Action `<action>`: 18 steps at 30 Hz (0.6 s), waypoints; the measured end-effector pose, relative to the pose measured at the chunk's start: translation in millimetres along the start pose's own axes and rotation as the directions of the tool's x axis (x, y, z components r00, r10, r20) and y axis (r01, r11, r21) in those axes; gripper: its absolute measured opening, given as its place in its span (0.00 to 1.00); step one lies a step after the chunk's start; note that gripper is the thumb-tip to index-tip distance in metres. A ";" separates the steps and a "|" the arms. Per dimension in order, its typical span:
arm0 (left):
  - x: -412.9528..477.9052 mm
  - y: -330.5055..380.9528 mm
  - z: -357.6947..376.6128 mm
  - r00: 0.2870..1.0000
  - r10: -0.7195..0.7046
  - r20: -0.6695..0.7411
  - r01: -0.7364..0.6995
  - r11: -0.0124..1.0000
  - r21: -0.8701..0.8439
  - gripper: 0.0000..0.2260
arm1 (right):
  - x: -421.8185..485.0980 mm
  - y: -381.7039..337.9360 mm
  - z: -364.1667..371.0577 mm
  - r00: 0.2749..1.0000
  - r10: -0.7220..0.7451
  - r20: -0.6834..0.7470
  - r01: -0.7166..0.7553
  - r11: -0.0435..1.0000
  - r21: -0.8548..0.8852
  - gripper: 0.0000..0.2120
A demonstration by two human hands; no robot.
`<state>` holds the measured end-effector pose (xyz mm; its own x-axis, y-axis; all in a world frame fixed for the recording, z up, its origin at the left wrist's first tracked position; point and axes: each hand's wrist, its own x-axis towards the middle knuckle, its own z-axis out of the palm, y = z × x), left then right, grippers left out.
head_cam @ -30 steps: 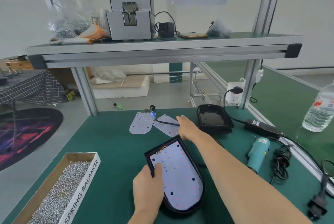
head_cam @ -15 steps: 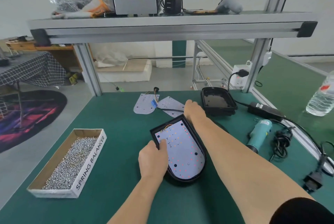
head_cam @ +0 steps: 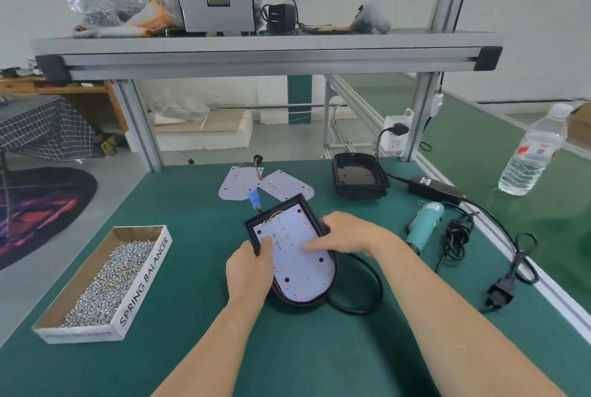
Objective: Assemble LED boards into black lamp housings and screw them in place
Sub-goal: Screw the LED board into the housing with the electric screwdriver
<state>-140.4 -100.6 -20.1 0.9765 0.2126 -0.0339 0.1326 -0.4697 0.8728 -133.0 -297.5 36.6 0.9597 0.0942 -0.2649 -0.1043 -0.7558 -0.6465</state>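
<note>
A black lamp housing [head_cam: 331, 281] lies in the middle of the green table with a white LED board [head_cam: 299, 264] seated inside it. My left hand [head_cam: 248, 270] grips the housing's left rim, thumb resting on the board. My right hand [head_cam: 343, 235] lies across the housing's right side, its fingers pressing down on the board. Two loose LED boards [head_cam: 256, 185] with wires and a blue connector lie just behind. Stacked empty black housings [head_cam: 359, 177] stand at the back right. A cardboard box of screws [head_cam: 105, 281] is at the left.
A teal electric screwdriver [head_cam: 423, 228] lies to the right with its black cable, power adapter [head_cam: 435, 188] and loose plug [head_cam: 500, 292]. A water bottle [head_cam: 534, 151] stands at far right. An aluminium shelf [head_cam: 265, 52] with a screw feeder spans overhead.
My right hand drew back from the housing's far end and now presses on the board from the right. My head came closer and lower. The left hand stays on the left rim.
</note>
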 end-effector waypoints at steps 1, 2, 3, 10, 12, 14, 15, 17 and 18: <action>0.2 0.5 -1.3 1.000 0.005 0.011 -0.005 1.000 -0.008 0.21 | -1.4 0.8 4.3 1.000 -0.012 -0.014 0.011 1.000 -0.011 0.15; -0.8 1.6 -3.0 1.000 0.008 0.026 -0.008 1.000 -0.028 0.21 | -4.0 1.5 7.4 0.999 -0.018 -0.041 0.020 0.999 0.043 0.13; -2.6 2.7 -4.4 0.999 0.015 0.041 -0.012 0.998 -0.057 0.22 | -6.9 2.9 9.3 0.998 -0.017 -0.066 0.024 0.994 0.110 0.11; -44.5 10.2 10.5 0.982 0.079 0.172 -0.035 0.969 -0.245 0.22 | -47.0 29.5 -5.1 0.961 0.033 -0.273 0.050 0.956 0.290 0.11; -55.0 16.8 23.9 0.973 0.121 0.195 -0.083 0.978 -0.193 0.23 | -63.8 43.5 -14.9 0.933 0.051 -0.355 0.062 0.953 0.298 0.10; -58.8 18.8 32.4 0.966 0.154 0.207 -0.139 0.986 -0.089 0.22 | -78.6 55.5 -23.6 0.915 0.071 -0.397 0.081 0.931 0.355 0.13; -58.4 19.2 35.1 0.964 0.166 0.207 -0.168 0.986 -0.007 0.21 | -88.0 61.6 -28.8 0.902 0.092 -0.421 0.092 0.913 0.397 0.15; -53.0 16.7 37.9 0.965 0.171 0.198 -0.192 0.977 0.091 0.17 | -107.0 74.4 -40.7 0.859 0.146 -0.491 0.112 0.882 0.457 0.19; -49.8 14.4 38.9 0.966 0.168 0.199 -0.188 0.979 0.085 0.15 | -116.0 81.8 -46.5 0.830 0.171 -0.531 0.127 0.868 0.480 0.17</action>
<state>-180.5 -151.3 -24.8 0.9989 -0.0438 0.0171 -0.0391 -0.5725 0.8190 -240.8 -400.4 47.7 0.9173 -0.3952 0.0490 -0.0935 -0.3335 -0.9381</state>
